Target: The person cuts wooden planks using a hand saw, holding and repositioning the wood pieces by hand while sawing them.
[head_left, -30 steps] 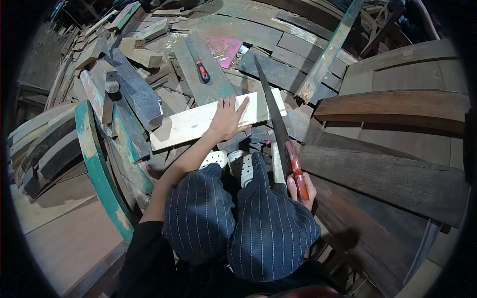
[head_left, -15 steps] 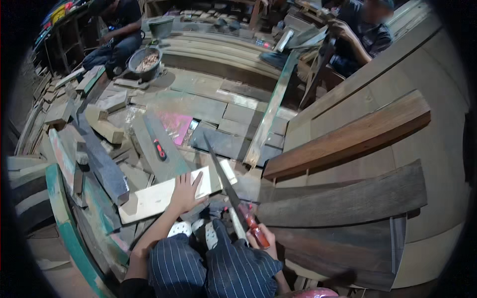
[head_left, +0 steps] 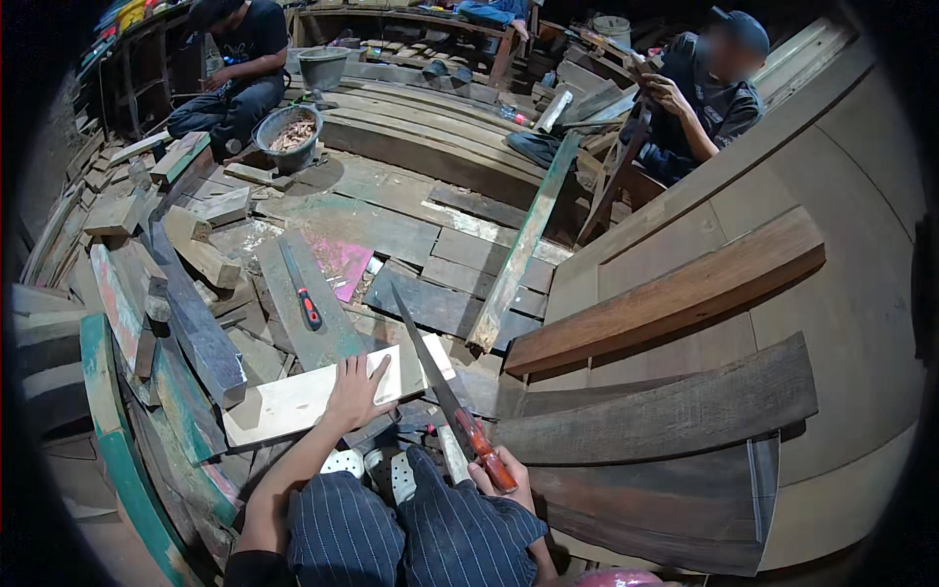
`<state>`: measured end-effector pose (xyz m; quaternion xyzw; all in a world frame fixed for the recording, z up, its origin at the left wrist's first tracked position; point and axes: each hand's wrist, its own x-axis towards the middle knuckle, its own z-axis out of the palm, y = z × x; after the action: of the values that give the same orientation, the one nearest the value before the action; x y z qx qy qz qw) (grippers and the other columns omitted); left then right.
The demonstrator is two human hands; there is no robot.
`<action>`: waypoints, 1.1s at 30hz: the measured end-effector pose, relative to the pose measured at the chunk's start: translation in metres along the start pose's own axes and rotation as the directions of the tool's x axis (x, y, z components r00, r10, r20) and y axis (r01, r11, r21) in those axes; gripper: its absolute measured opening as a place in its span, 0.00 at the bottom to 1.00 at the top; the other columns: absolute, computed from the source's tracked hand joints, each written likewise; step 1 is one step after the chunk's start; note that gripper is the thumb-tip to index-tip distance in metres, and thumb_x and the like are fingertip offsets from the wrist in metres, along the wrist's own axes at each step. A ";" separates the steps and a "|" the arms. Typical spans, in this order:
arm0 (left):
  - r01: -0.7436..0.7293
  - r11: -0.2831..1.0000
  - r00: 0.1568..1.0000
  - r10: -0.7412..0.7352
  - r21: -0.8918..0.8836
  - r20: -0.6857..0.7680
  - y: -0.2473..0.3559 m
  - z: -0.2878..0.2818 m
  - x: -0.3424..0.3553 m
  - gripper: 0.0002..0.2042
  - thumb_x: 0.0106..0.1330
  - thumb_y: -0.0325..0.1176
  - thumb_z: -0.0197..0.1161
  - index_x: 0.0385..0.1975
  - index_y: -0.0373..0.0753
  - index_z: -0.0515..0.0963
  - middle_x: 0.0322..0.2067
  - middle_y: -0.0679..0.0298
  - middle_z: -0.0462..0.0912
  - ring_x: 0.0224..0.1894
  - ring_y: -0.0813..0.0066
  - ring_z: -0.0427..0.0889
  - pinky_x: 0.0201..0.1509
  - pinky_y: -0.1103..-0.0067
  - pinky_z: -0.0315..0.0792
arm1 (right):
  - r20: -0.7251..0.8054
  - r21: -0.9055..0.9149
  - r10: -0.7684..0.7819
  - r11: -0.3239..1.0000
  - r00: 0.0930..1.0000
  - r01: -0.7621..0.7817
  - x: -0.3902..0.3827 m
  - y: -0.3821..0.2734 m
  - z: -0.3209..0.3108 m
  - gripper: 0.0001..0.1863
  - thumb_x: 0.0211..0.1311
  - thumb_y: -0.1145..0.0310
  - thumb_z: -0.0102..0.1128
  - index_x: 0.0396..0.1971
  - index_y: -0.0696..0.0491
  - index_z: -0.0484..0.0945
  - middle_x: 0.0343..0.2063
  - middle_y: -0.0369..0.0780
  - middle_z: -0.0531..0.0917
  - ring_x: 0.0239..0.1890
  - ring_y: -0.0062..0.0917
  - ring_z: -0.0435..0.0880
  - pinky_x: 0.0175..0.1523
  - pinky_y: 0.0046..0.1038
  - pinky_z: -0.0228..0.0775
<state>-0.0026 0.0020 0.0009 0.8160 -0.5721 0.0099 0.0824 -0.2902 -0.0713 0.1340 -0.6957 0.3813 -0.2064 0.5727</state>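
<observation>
The view has swung up! Left hand (head_left: 354,399) spreads over the board (head_left: 284,403); right hand (head_left: 513,479), apart, grips the saw (head_left: 443,389) crossing it.
</observation>
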 end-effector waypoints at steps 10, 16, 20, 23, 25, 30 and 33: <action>-0.022 1.000 0.999 0.023 -0.015 0.029 0.000 0.002 0.000 0.43 0.59 0.61 0.60 0.70 0.42 0.59 0.56 0.39 0.64 0.56 0.46 0.63 0.63 0.53 0.55 | 0.014 -0.116 -0.263 0.958 0.965 0.263 0.038 0.049 0.021 0.09 0.58 0.73 0.65 0.32 0.57 0.72 0.20 0.43 0.79 0.20 0.27 0.80 0.27 0.28 0.67; -0.030 0.999 0.999 0.031 0.040 -0.027 0.002 0.005 0.000 0.43 0.57 0.62 0.61 0.69 0.44 0.60 0.56 0.41 0.65 0.56 0.47 0.64 0.64 0.55 0.56 | -0.042 -0.087 -0.310 0.948 0.950 0.305 0.039 0.055 0.038 0.10 0.58 0.73 0.67 0.35 0.58 0.74 0.22 0.43 0.82 0.24 0.25 0.84 0.30 0.26 0.71; 0.013 0.999 1.000 -0.014 0.038 0.021 0.000 0.007 -0.002 0.43 0.58 0.64 0.59 0.70 0.45 0.60 0.57 0.41 0.65 0.57 0.47 0.65 0.65 0.54 0.55 | -0.075 0.021 -0.217 0.975 0.973 0.219 0.030 0.055 0.032 0.07 0.60 0.74 0.65 0.34 0.57 0.76 0.23 0.36 0.79 0.24 0.16 0.78 0.30 0.22 0.69; 0.024 0.998 0.999 -0.025 0.051 0.035 0.007 0.004 -0.003 0.43 0.58 0.66 0.56 0.70 0.47 0.59 0.58 0.41 0.65 0.58 0.48 0.65 0.67 0.54 0.53 | -0.010 0.207 -0.003 0.978 1.000 0.005 0.016 0.054 0.010 0.06 0.62 0.73 0.63 0.35 0.56 0.76 0.24 0.32 0.74 0.25 0.12 0.71 0.31 0.19 0.65; 0.004 0.997 0.997 -0.009 0.074 0.074 0.004 -0.006 0.000 0.44 0.58 0.66 0.57 0.70 0.47 0.59 0.58 0.41 0.66 0.57 0.48 0.65 0.67 0.54 0.53 | 0.006 0.174 0.020 0.985 1.000 -0.021 0.012 0.049 0.008 0.07 0.62 0.71 0.64 0.34 0.56 0.75 0.24 0.31 0.74 0.27 0.11 0.70 0.32 0.18 0.64; 0.008 1.000 0.997 -0.008 -0.003 0.082 0.002 0.001 -0.003 0.45 0.56 0.67 0.59 0.71 0.47 0.58 0.56 0.41 0.66 0.57 0.47 0.63 0.66 0.56 0.53 | -0.006 0.178 0.027 0.984 1.000 -0.026 -0.003 0.033 0.004 0.08 0.62 0.70 0.66 0.33 0.56 0.75 0.24 0.30 0.74 0.27 0.10 0.69 0.32 0.17 0.63; -0.007 1.000 1.000 0.007 0.007 0.013 -0.001 0.002 -0.009 0.46 0.56 0.67 0.58 0.72 0.48 0.56 0.55 0.40 0.66 0.57 0.46 0.64 0.67 0.55 0.52 | 0.007 0.172 0.034 0.984 0.999 -0.035 -0.007 0.045 0.002 0.08 0.62 0.71 0.66 0.34 0.56 0.75 0.24 0.30 0.74 0.27 0.10 0.70 0.33 0.17 0.63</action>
<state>-0.0052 0.0098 -0.0024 0.8144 -0.5752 0.0068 0.0759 -0.3065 -0.0672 0.0918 -0.6373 0.3728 -0.2272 0.6350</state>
